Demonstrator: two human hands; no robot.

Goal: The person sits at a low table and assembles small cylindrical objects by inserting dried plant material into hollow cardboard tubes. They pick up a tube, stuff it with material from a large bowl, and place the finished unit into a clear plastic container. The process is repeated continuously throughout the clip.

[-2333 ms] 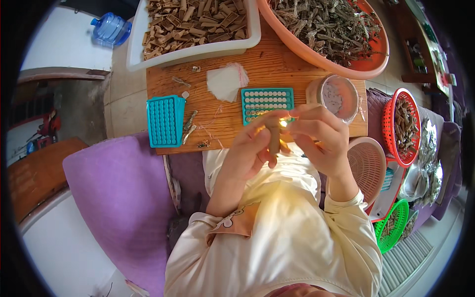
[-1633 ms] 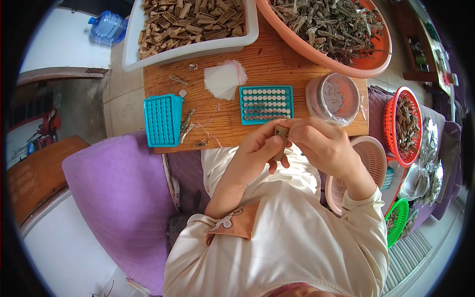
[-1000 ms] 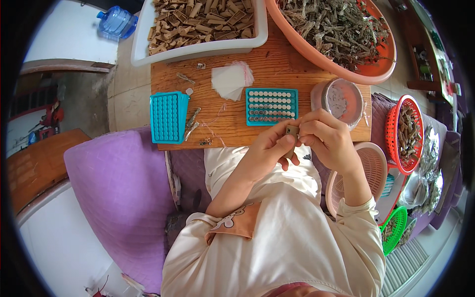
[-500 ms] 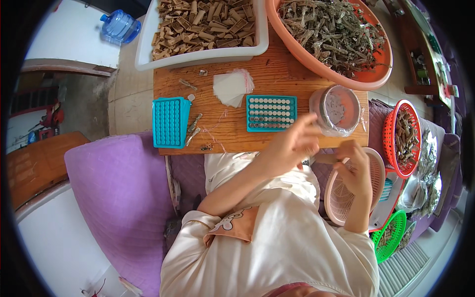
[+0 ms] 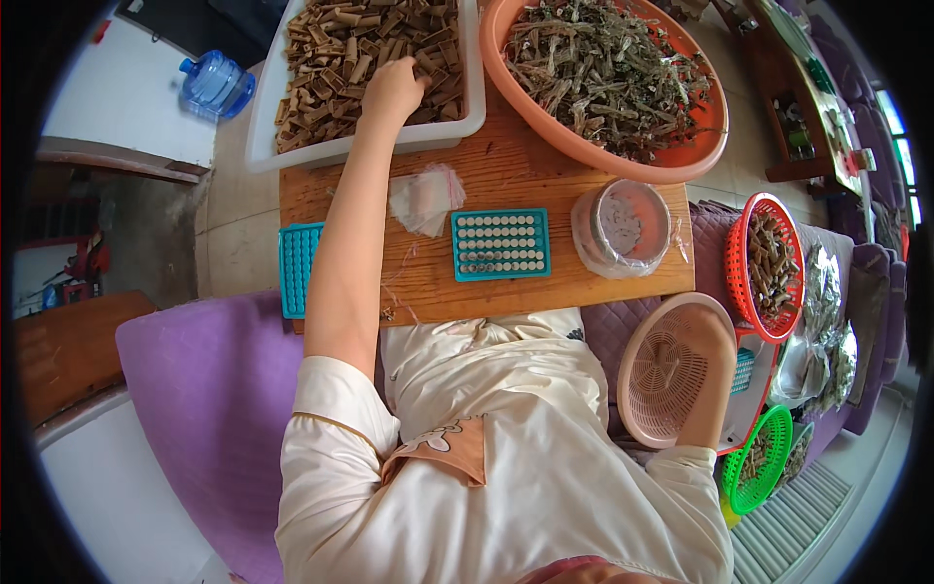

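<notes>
My left hand [image 5: 393, 91] reaches into the white bin [image 5: 474, 68], its fingers curled down among many brown curved pieces [image 5: 326, 92]. Whatever those fingers hold is hidden. On the right, my right hand [image 5: 713, 341] is lowered into a pale pink woven basket [image 5: 644, 399]. Its fingers are blurred, and a blurred brown shape lies just left of them inside the basket. A teal tray [image 5: 500, 275] in the middle of the table carries rows of round white and silvery discs. To its right stands a round tub [image 5: 587, 240] lined with clear plastic, with small grey pieces inside.
An orange basin [image 5: 605, 172] of dried plant matter overhangs the table's far right. Clear plastic bags [image 5: 420, 204] lie left of the tray. My left forearm crosses stacked teal trays [image 5: 296, 268]. Red [image 5: 743, 307] and green [image 5: 784, 448] baskets stand on the right.
My left hand has moved from above the table's near right edge to the bin at the far left. My right hand has dropped into the pink basket. The whole view has shifted slightly.
</notes>
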